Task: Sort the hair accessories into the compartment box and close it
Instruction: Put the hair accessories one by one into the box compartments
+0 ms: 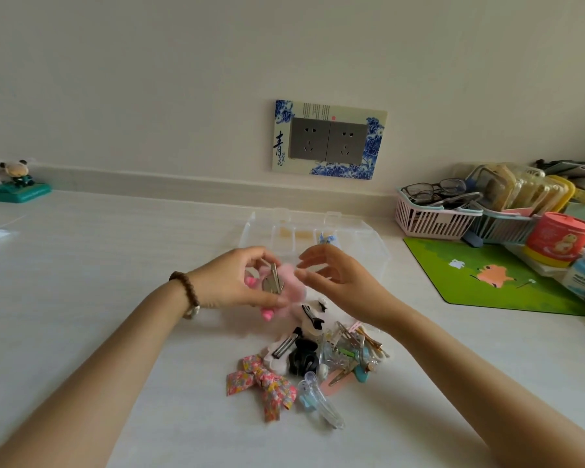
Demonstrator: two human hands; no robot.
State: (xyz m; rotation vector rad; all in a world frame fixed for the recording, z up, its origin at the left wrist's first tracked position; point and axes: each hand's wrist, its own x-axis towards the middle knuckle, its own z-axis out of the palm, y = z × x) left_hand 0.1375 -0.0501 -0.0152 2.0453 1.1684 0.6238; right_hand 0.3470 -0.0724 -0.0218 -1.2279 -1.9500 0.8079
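A clear compartment box [372,243] lies open on the white desk, with a small blue bow [327,238] in one far compartment. In front of it my left hand [232,280] grips a fluffy pink hair clip [293,283] with a metal clasp, plus other small pink clips. My right hand [331,273] hovers just right of it, fingers spread, fingertips touching the pink fluff. A pile of hair accessories [328,349] sits nearer me: a floral fabric bow [264,383], a black claw clip [301,359], a clear blue clip [321,401], several metal snap clips.
A green mouse mat [487,275] lies to the right, with pink and blue baskets [433,217] of glasses and boxes, a red tin [559,239] and jars behind it. A teal toy stand [17,190] sits far left. A wall socket [328,140] is behind the box.
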